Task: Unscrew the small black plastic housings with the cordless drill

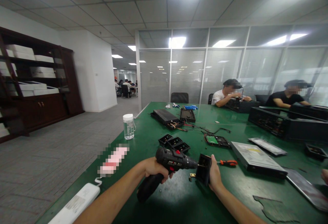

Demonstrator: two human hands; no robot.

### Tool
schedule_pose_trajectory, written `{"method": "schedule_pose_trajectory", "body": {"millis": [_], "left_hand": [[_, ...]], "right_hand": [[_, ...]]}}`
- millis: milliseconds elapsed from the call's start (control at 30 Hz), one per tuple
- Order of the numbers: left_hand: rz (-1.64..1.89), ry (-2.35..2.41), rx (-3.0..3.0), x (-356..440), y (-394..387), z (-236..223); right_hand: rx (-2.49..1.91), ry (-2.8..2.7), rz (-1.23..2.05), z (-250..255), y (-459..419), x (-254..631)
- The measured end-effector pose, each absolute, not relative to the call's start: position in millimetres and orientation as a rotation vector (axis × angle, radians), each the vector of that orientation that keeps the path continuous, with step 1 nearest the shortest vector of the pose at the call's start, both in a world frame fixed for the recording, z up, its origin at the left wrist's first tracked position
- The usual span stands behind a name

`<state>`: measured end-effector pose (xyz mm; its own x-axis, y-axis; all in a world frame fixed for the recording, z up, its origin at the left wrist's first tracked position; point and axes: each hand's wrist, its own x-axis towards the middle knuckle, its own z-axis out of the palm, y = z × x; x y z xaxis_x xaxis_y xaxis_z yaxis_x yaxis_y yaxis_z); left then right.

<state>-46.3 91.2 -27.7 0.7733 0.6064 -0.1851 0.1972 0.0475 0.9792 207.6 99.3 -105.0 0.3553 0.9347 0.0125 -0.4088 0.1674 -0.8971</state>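
Note:
My left hand (156,170) is closed around the grip of a black and red cordless drill (169,159), its chuck pointing right. My right hand (214,174) holds a small black open box (204,174) upright on its edge, the open side facing the drill. The bit reaches into the box; whether it meets a screw is too small to tell. Under the chuck lies a small brass-coloured piece (192,175). An orange-handled screwdriver (229,163) rests just beyond my right hand. Several similar black boxes (175,142) sit behind the drill.
On the green table (179,205) are a water bottle (128,127), a white power strip (77,205), a circuit board (215,140), an optical drive (257,157) and a black case (166,116). Two people work at computer cases (289,124) across the table. Another person's hand (325,176) shows at the right edge.

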Motion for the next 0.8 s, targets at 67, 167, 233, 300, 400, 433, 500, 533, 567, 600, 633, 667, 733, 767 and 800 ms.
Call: {"method": "schedule_pose_trajectory", "body": {"millis": [67,167,233,300,400,433,500,533,567,600,633,667,733,767,800], "left_hand": [[0.346,0.68,1.527,-46.3,91.5,-27.9],[0.35,0.699,1.53,-46.0,91.1,-27.2],[0.36,0.701,1.542,-45.6,90.3,-26.4],[0.374,0.698,1.553,-45.4,89.7,-25.9],[0.38,0.686,1.551,-45.5,89.8,-26.7],[0.38,0.682,1.55,-45.6,90.1,-27.4],[0.379,0.681,1.548,-46.0,90.9,-29.0],[0.379,0.683,1.546,-46.1,91.3,-29.7],[0.38,0.684,1.545,-46.3,91.6,-30.3],[0.38,0.681,1.547,-46.4,91.8,-30.7],[0.379,0.677,1.55,-46.5,91.9,-30.8],[0.379,0.672,1.551,-46.5,92.0,-30.8],[0.376,0.668,1.551,-46.6,91.9,-30.4],[0.374,0.67,1.55,-46.7,91.9,-30.1],[0.372,0.673,1.548,-46.7,91.8,-29.8]], "right_hand": [[-0.961,-0.685,1.067,-104.7,99.2,207.7],[-0.969,-0.686,1.07,-105.0,99.6,207.9],[-0.98,-0.675,1.063,-105.7,100.3,208.1],[-0.982,-0.668,1.06,-106.7,101.1,208.5],[-0.969,-0.677,1.067,-107.9,101.9,209.3],[-0.965,-0.68,1.071,-108.1,102.1,209.4],[-0.962,-0.678,1.079,-108.1,102.2,209.5],[-0.964,-0.671,1.082,-108.0,102.1,209.4],[-0.966,-0.662,1.085,-107.8,102.0,209.3],[-0.969,-0.652,1.086,-107.5,101.9,209.1],[-0.971,-0.646,1.086,-107.2,101.7,208.9],[-0.974,-0.642,1.086,-107.0,101.4,208.7],[-0.972,-0.643,1.086,-106.5,100.9,208.4],[-0.969,-0.647,1.086,-106.4,100.8,208.3],[-0.967,-0.649,1.086,-106.4,100.7,208.3]]}}
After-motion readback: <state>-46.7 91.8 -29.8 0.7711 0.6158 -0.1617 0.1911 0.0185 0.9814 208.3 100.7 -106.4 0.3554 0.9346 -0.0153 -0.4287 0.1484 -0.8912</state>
